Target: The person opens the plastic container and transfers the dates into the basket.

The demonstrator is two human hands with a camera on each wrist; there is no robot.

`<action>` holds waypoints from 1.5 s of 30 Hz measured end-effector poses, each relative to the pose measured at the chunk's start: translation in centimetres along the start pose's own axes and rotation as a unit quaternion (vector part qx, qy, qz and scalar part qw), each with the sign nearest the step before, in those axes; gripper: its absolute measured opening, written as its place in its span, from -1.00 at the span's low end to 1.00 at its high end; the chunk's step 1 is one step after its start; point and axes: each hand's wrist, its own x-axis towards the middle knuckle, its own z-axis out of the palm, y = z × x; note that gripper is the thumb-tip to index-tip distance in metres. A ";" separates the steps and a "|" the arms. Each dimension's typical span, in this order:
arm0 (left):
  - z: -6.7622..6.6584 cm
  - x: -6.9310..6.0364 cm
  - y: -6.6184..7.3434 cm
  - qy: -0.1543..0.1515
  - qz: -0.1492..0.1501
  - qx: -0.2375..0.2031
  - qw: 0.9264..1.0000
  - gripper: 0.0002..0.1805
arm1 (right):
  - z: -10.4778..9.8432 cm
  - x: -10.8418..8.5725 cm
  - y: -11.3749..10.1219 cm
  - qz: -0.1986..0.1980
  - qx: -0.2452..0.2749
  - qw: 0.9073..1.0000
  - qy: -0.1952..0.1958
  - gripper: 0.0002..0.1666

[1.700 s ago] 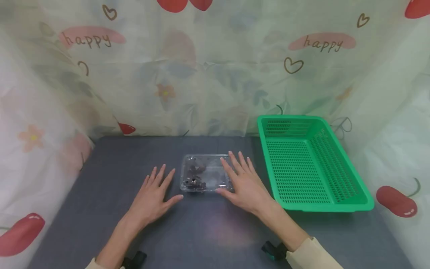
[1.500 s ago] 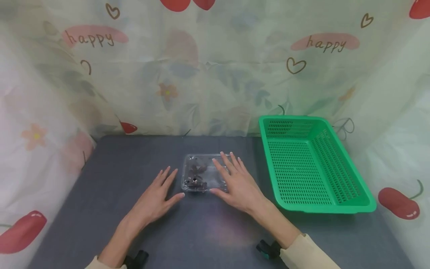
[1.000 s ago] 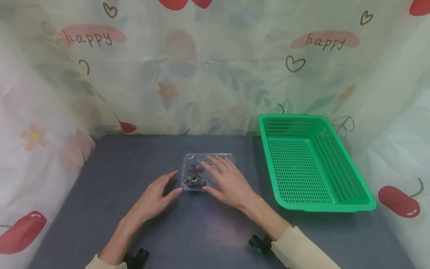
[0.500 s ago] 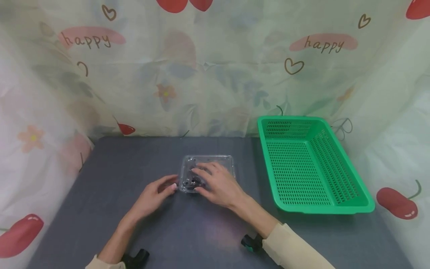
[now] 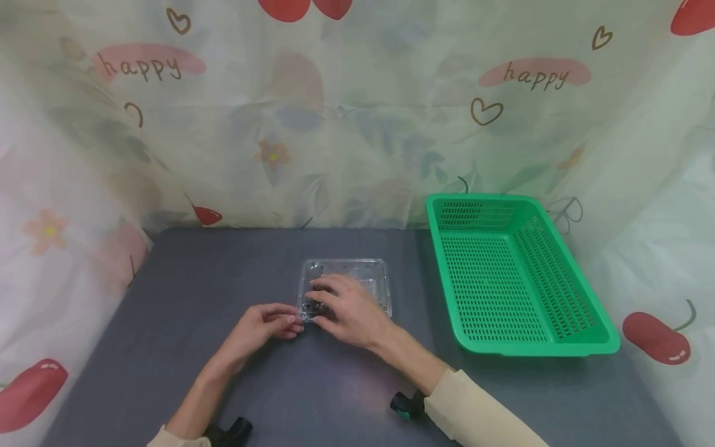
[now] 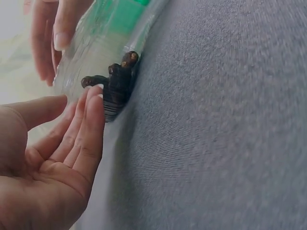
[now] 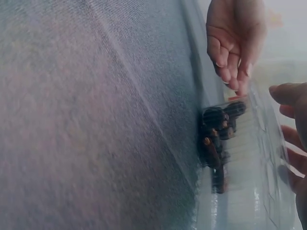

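Note:
A clear plastic lidded box (image 5: 375,273) lies on the grey cloth. Through its wall the left wrist view shows several dark pieces (image 6: 117,84) with brownish ends, bunched at the box's left end; their kind is unclear. My left hand (image 5: 262,326) is at the front left corner, its nearly straight fingertips against the box and its thumb apart from the fingers. Over the left part of the lid is my right hand (image 5: 354,313), fingers loosely bent and spread, gripping nothing. It hides part of the dark pieces; whether its fingertips touch the lid cannot be told.
A green slotted plastic basket (image 5: 444,282) stands right of the box, near the back of the table (image 5: 223,267). Behind it hangs a printed curtain (image 5: 357,124). A small black device (image 5: 406,406) is worn at each wrist.
My right hand has slid leftward across the lid, its fingers bending more. The left hand has drawn its fingers together and come to the box's front left corner. The box has stayed in place.

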 end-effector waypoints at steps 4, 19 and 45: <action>0.1 0.1 -0.4 -0.025 0.000 -0.020 0.999 -0.59 | 0.3 0.2 -0.2 0.008 0.006 1.000 -0.007 -0.54; 0.5 0.7 -1.2 -0.023 -0.021 -0.083 0.996 -0.55 | 1.1 0.6 -0.2 -0.021 0.007 1.000 -0.021 -0.60; 1.3 1.0 -0.9 0.046 -0.056 -0.041 0.997 -0.68 | 1.7 0.7 -0.6 -0.054 -0.014 0.998 -0.001 -0.71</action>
